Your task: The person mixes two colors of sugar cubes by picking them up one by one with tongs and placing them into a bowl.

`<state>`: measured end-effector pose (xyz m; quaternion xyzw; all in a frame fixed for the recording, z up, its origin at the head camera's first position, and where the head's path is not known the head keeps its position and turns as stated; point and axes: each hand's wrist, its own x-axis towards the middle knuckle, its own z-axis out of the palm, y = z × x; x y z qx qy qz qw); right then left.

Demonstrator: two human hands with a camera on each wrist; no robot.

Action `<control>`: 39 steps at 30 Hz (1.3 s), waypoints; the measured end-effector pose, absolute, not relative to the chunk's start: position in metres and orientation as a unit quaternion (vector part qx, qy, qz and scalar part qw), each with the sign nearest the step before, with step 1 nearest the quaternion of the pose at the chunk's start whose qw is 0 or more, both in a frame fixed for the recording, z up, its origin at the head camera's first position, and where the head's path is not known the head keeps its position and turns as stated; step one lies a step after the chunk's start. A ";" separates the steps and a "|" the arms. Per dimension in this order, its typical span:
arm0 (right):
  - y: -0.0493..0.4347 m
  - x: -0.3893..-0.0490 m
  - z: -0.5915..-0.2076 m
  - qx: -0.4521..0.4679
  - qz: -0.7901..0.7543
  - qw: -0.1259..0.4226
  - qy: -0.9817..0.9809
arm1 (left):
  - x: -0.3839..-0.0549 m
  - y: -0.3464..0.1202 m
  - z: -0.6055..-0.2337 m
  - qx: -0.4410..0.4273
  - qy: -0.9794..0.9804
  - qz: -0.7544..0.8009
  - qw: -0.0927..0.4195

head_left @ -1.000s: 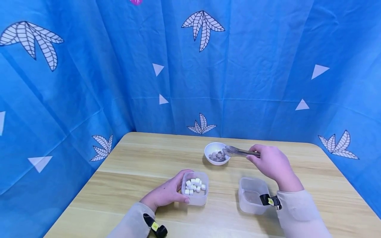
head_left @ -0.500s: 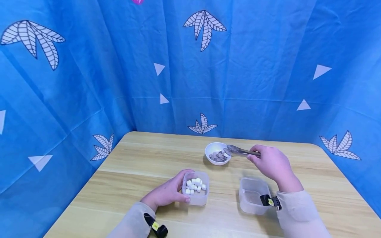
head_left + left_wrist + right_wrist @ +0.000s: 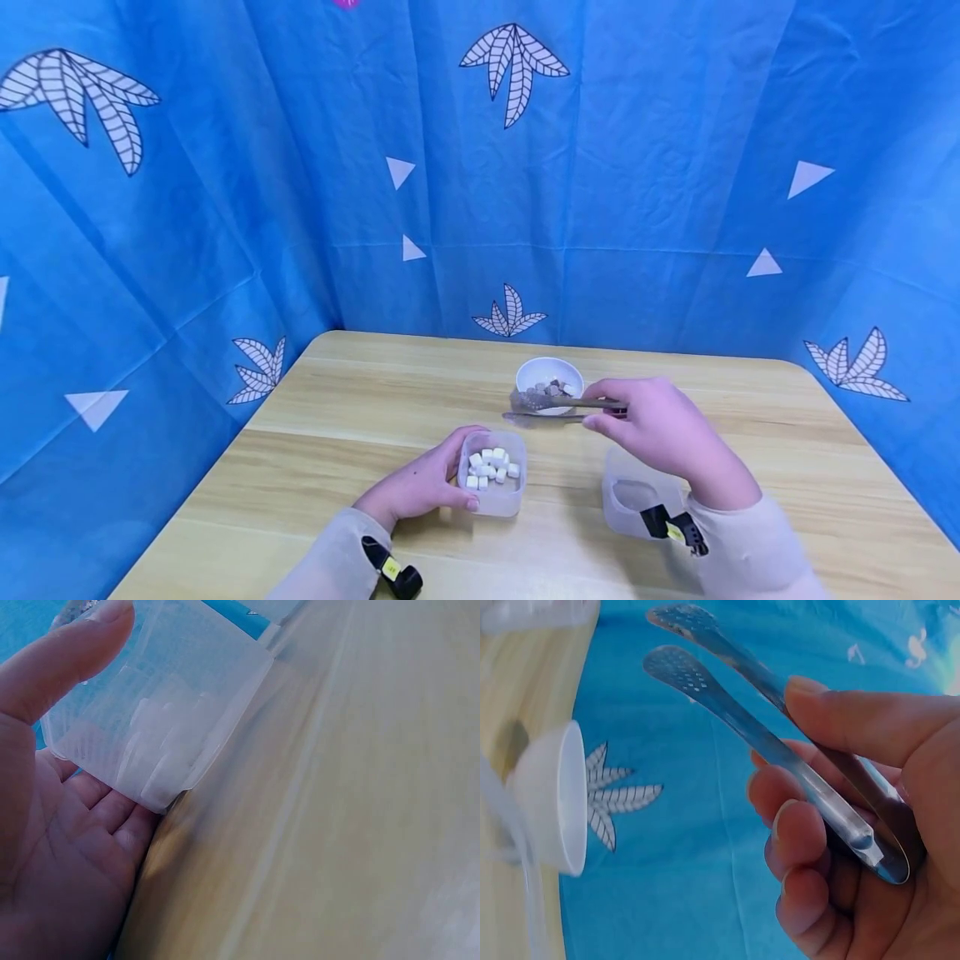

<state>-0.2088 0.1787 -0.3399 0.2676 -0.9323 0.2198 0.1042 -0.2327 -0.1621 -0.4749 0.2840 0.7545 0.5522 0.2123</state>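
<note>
My left hand (image 3: 420, 485) holds a clear plastic container (image 3: 498, 506) with several small white cubes (image 3: 487, 469) inside. In the left wrist view the thumb lies along one wall of this container (image 3: 202, 645), fingers at the opposite side. Metal tongs (image 3: 566, 402) are gripped in my right hand (image 3: 667, 429). Their two perforated tips stand apart with nothing between them, as the right wrist view shows of the tongs (image 3: 781, 755). They overlap the front of a white bowl (image 3: 547, 367), which has several brownish cubes (image 3: 553, 387) and a white cube (image 3: 568, 389) in it.
A second clear container (image 3: 621, 518) stands under my right forearm, partly covered by the wrist strap. The wooden table (image 3: 375, 375) ends at a blue patterned curtain (image 3: 637, 208) behind and at the sides.
The tongs have moved left and toward me from the bowl's right rim, their tips spreading apart. A white cube once at the tips now lies in the bowl. The left hand stays put.
</note>
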 end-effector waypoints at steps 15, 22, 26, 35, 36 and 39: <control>0.135 -0.194 -0.354 0.300 0.109 0.136 -0.938 | -0.231 -0.161 -0.473 0.257 0.782 0.530 0.200; 0.124 -0.190 -0.360 0.295 0.072 0.170 -0.938 | -0.230 -0.162 -0.473 0.259 0.774 0.540 0.206; 0.119 -0.189 -0.364 0.286 0.065 0.166 -0.941 | -0.231 -0.162 -0.473 0.265 0.765 0.546 0.213; 0.116 -0.189 -0.366 0.285 0.084 0.147 -0.944 | -0.231 -0.162 -0.475 0.277 0.756 0.551 0.217; 0.117 -0.189 -0.365 0.288 0.088 0.146 -0.942 | -0.231 -0.162 -0.474 0.277 0.755 0.553 0.218; 0.122 -0.189 -0.361 0.295 0.102 0.146 -0.939 | -0.232 -0.162 -0.474 0.279 0.754 0.553 0.217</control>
